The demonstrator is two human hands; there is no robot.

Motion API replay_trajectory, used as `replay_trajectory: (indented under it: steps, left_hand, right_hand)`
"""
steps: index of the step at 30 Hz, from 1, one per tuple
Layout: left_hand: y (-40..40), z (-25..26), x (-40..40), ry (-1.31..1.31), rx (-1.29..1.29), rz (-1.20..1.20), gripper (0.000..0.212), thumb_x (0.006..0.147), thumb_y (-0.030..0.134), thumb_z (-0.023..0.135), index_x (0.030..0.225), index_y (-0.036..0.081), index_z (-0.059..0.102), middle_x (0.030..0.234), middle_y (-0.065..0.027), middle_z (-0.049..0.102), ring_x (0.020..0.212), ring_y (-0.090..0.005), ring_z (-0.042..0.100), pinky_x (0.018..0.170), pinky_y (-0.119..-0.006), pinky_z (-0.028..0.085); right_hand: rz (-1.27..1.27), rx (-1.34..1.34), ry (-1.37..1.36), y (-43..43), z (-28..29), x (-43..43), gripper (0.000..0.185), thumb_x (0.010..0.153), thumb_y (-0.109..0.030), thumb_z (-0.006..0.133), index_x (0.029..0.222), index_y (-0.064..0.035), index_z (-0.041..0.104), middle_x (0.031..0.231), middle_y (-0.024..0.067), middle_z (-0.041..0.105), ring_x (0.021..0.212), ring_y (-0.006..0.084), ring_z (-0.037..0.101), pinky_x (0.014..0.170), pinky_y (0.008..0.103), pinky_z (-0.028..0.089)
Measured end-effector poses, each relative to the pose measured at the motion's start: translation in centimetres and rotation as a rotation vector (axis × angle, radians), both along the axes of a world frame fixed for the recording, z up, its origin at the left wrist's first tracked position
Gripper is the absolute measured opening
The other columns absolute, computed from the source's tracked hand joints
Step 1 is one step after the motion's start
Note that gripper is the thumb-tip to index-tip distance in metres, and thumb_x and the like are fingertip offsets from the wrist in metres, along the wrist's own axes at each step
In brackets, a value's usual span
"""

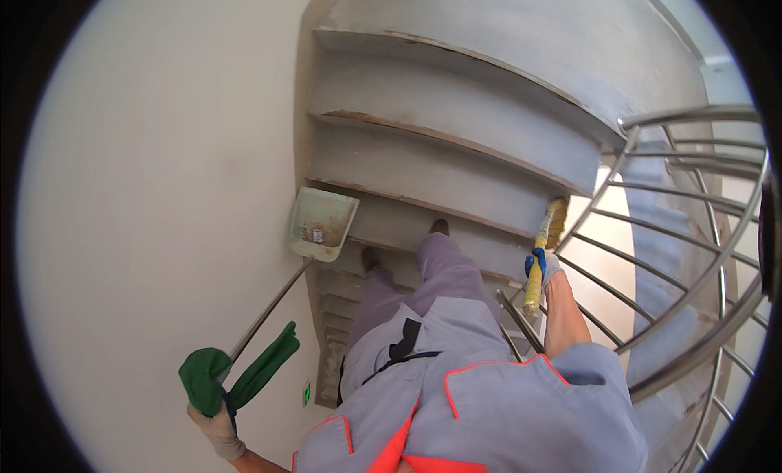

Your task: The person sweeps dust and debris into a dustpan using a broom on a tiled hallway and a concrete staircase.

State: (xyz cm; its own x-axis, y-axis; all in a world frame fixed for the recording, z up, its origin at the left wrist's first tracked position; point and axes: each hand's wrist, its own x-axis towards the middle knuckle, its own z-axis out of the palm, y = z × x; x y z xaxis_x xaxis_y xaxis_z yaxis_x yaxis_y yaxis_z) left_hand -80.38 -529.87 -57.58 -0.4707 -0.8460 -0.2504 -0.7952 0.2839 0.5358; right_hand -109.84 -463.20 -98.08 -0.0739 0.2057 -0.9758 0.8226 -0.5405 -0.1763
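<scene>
My left hand (pixel 217 425), in a pale work glove, grips the top of a long dustpan handle (pixel 272 308) together with a green cloth (pixel 269 363) that hangs off to one side. At the handle's far end, the pale plastic dustpan (pixel 324 224) is against the wall side of the stairs, with brown dirt and a small scrap in it. My right hand (pixel 542 264), gloved in white and blue, is closed around the yellow-wrapped handle of a short brush (pixel 537 253). The brush's bristles (pixel 557 222) are at the railing end of a step.
Grey concrete stairs (pixel 452 100) with worn brown edges rise ahead, and more steps descend behind my feet. A white wall (pixel 165 168) runs along the left. Metal railings (pixel 666 241) stand on the right, beside another flight. A green-lit sign (pixel 306 393) is low on the wall.
</scene>
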Motion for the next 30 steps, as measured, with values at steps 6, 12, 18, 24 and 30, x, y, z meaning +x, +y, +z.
replay_trajectory:
  steps: [6,12,18,24,30]
  left_hand:
    - [-0.8,-6.6,10.2,0.070,0.050,-0.004,0.029,0.088,0.016,0.081,0.106,-0.002,0.067,0.101,-0.0144,0.066,0.090,-0.0220,0.065,0.082,-0.039,0.052]
    - [0.1,-10.8,12.9,0.224,-0.129,-0.074,0.030,0.083,0.012,0.082,0.108,0.001,0.072,0.104,-0.0181,0.068,0.096,-0.0314,0.067,0.086,-0.043,0.052]
    - [1.2,-8.3,11.1,0.149,0.078,-0.167,0.030,0.083,0.013,0.084,0.108,0.001,0.072,0.107,-0.0199,0.069,0.094,-0.0321,0.068,0.083,-0.043,0.051]
    - [0.8,-9.2,12.2,0.233,0.001,-0.183,0.019,0.081,0.012,0.081,0.097,0.003,0.077,0.079,-0.0145,0.072,0.070,-0.0232,0.067,0.069,-0.038,0.051]
    - [0.2,-9.6,13.1,0.266,0.005,-0.207,0.018,0.081,0.013,0.079,0.097,0.005,0.079,0.076,-0.0121,0.072,0.068,-0.0230,0.066,0.066,-0.038,0.050]
  right_hand:
    - [0.384,0.008,0.228,-13.0,1.7,1.5,0.019,0.099,-0.012,0.067,0.108,-0.0072,0.051,0.071,0.0099,0.055,0.055,0.0245,0.058,0.048,0.0404,0.053]
    - [0.752,-0.073,0.300,-27.1,3.0,4.3,0.016,0.098,-0.011,0.067,0.106,-0.0039,0.055,0.071,0.0103,0.060,0.053,0.0241,0.059,0.048,0.0405,0.053]
    - [1.022,-0.228,0.430,-39.0,4.2,8.7,0.019,0.096,-0.011,0.068,0.105,-0.0056,0.052,0.070,0.0102,0.059,0.052,0.0251,0.060,0.047,0.0417,0.052]
    - [1.390,-0.294,0.402,-41.7,9.1,8.3,0.020,0.098,-0.015,0.068,0.110,-0.0066,0.054,0.071,0.0080,0.061,0.052,0.0212,0.059,0.047,0.0387,0.049]
    - [1.559,-0.032,0.510,-43.3,10.9,5.6,0.026,0.097,-0.012,0.061,0.121,-0.0042,0.057,0.077,0.0081,0.064,0.055,0.0185,0.061,0.050,0.0372,0.052]
